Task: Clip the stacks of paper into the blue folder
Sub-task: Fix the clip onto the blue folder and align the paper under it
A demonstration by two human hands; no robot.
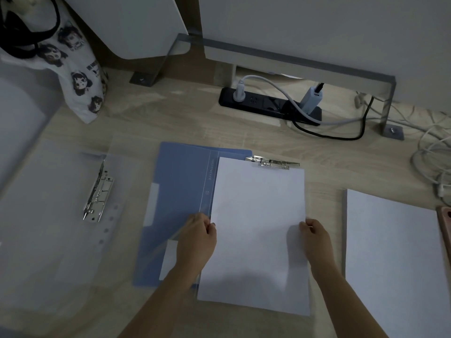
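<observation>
1. My left hand (197, 242) and right hand (316, 242) each pinch a long edge of the paper stack (256, 230), fingers curled closed on it, so I can square it.
2. The stack lies on the right half of the open blue folder (180, 191), its top edge just below the metal clip (273, 162), ready to slide under.
3. The paper is smooth, flat and white; the folder is matte plastic; the clip is shiny steel.
4. Another paper stack (395, 259) waits on the wooden desk (170, 118) to my right.

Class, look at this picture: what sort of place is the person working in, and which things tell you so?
Probably an office or study desk: a pale wood-grain desktop, a black power strip with plugs and cables, and an open blue plastic folder with white paper stacks.
</observation>
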